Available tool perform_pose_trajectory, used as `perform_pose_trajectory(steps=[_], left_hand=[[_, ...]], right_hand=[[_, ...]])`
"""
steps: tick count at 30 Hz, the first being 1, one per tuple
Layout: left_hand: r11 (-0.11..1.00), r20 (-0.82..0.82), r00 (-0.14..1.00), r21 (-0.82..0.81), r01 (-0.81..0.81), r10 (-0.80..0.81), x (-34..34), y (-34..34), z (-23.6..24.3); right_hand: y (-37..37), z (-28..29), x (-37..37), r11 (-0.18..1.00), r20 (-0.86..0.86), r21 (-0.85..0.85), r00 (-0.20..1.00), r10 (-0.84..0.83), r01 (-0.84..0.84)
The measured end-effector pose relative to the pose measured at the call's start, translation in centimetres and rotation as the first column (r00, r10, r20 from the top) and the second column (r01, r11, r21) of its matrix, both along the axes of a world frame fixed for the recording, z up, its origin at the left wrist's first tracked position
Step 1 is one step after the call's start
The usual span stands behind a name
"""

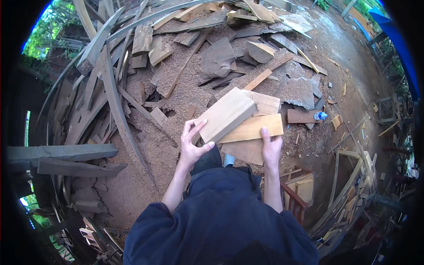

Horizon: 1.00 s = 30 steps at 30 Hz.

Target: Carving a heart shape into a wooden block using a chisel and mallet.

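My left hand (193, 145) grips the near end of a thick pale wooden block (226, 114), which tilts up and to the right. My right hand (270, 148) holds a flat yellowish board (256, 126) from below, thumb on its top face. The block overlaps the board, and another pale board (266, 103) lies under both. A darker brown board (245, 151) shows beneath them, by my right hand. My dark blue sleeves and trousers fill the lower middle of the view.
Sawdust and grey wood offcuts (217, 57) cover the ground ahead. Long curved planks (114, 99) lie at the left. A plastic bottle (320, 115) lies at the right beside a brown plank (301, 116). A red wooden frame with boards (299, 190) stands by my right leg.
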<state>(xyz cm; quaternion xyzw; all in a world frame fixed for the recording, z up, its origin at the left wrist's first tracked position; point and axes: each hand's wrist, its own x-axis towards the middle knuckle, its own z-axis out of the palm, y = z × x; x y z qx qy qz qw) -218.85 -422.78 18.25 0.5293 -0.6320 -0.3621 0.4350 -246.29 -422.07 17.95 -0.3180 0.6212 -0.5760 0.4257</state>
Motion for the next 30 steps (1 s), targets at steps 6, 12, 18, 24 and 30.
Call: perform_pose_trajectory(steps=[6, 12, 18, 24, 30], left_hand=[[0.996, 0.107, 0.994, -0.078, 0.032, -0.023, -2.2, 1.8, 2.7], [0.993, 0.201, 0.977, -0.079, 0.087, -0.069, -3.1, 2.3, 2.9], [0.994, 0.194, 0.98, 0.109, 0.017, -0.038, -5.4, 2.1, 3.9], [0.991, 0.317, 0.943, 0.111, 0.072, -0.104, -6.0, 2.3, 2.5], [0.99, 0.199, 0.971, 0.086, 0.114, -0.13, -6.6, 2.6, 2.5]], right_hand=[[1.7, -1.2, -2.1, 0.993, 0.181, -0.119, 0.983, 0.033, -0.012], [2.2, -0.3, -4.0, 0.986, 0.14, -0.162, 0.987, 0.073, -0.05], [3.7, 1.9, -4.8, 0.978, 0.065, -0.168, 0.988, 0.139, -0.126], [5.3, 3.6, -5.6, 0.967, -0.111, -0.183, 0.981, 0.157, -0.175], [6.3, 4.5, -6.1, 0.94, -0.258, -0.27, 0.956, 0.137, -0.208]])
